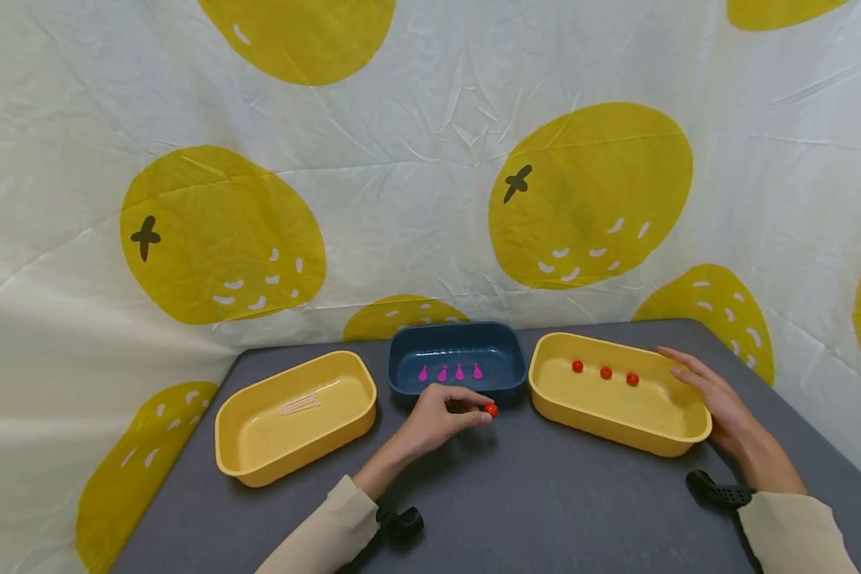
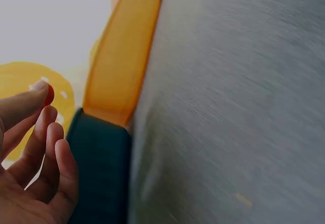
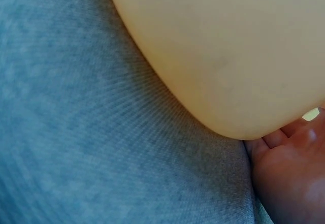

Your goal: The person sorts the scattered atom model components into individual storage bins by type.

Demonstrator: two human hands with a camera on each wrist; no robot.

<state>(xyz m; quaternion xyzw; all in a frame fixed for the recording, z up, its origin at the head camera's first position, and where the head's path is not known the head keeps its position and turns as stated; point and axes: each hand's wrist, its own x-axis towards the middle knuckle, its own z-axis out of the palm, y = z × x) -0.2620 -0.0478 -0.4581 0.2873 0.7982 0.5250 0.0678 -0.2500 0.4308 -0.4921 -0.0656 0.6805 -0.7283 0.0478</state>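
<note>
My left hand [image 1: 439, 416] pinches a small red ball [image 1: 491, 410] between thumb and fingertips, just in front of the blue tray [image 1: 455, 332]. In the left wrist view the ball [image 2: 49, 95] shows at the thumb tip, the other fingers loosely bent. My right hand [image 1: 725, 406] rests against the right end of a yellow tray [image 1: 603, 426], fingers fairly straight along its outer side and thumb near the rim. Inside that tray lie several red balls [image 1: 606, 372] in a row. Partly hidden by the tray, the right hand [image 3: 292, 173] touches its outside in the right wrist view.
Several small pink pin-shaped pieces [image 1: 442, 373] stand in a row in the blue tray. At the left, another yellow tray [image 1: 297, 458] holds thin pale sticks [image 1: 300, 404]. The grey table [image 1: 545, 510] ends at a fruit-printed curtain [image 1: 402, 215].
</note>
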